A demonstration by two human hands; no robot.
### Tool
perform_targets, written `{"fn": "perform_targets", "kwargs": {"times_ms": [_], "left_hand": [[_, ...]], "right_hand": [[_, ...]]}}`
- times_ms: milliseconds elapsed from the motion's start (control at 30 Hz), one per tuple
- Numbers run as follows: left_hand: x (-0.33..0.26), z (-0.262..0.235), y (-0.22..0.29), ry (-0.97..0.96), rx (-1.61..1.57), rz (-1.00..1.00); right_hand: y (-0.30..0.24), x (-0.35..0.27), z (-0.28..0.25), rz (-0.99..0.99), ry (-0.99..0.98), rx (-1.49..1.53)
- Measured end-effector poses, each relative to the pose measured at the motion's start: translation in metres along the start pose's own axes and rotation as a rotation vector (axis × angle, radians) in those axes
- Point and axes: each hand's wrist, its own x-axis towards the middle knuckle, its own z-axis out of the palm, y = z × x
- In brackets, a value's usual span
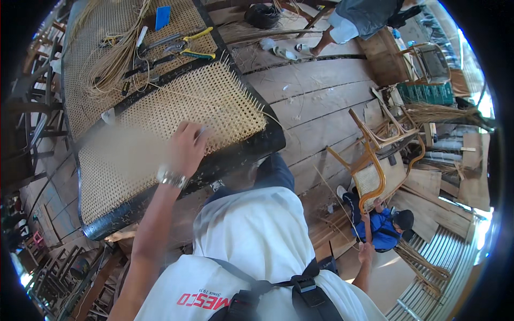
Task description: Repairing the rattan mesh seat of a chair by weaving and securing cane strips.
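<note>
A black-framed panel (251, 147) filled with pale woven cane webbing (214, 101) lies tilted in front of me. My left hand (187, 143), with a metal watch on its wrist, rests knuckles-up on the webbing near the panel's near edge. Its fingers curl onto the weave, and what they pinch is hidden. A blurred tan patch (118, 150) covers the webbing just left of that hand. My right hand (367, 250) is stretched out low at the right, closed on a thin cane strand (334, 200) that runs back toward the panel.
Pliers (195, 53), other hand tools, loose cane strands (115, 64) and a blue block (162, 17) lie on a second woven panel behind. A person in blue (383, 227) sits on the plank floor by a wooden chair frame (375, 160). Another person's legs (342, 27) stand at top.
</note>
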Motion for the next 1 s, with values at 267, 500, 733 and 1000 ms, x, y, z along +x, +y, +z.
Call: {"fn": "perform_targets", "kwargs": {"times_ms": [267, 500, 733, 1000], "left_hand": [[-0.02, -0.028, 0.126, 0.055, -0.432, -0.152], [-0.007, -0.022, 0.278, 0.021, -1.281, 0.316], [-0.04, -0.004, 0.385, 0.293, -1.602, 0.582], [-0.101, -0.016, 0.386, 0.367, -1.317, 0.429]], "right_hand": [[-0.222, 0.218, -0.08, -0.478, 0.021, 0.501], [-0.477, 0.204, -0.366, -1.109, 1.228, 1.236], [-0.593, 0.365, -0.177, -1.509, 0.491, 0.159], [-0.507, 0.339, -0.049, -1.57, -0.117, 0.086]]}}
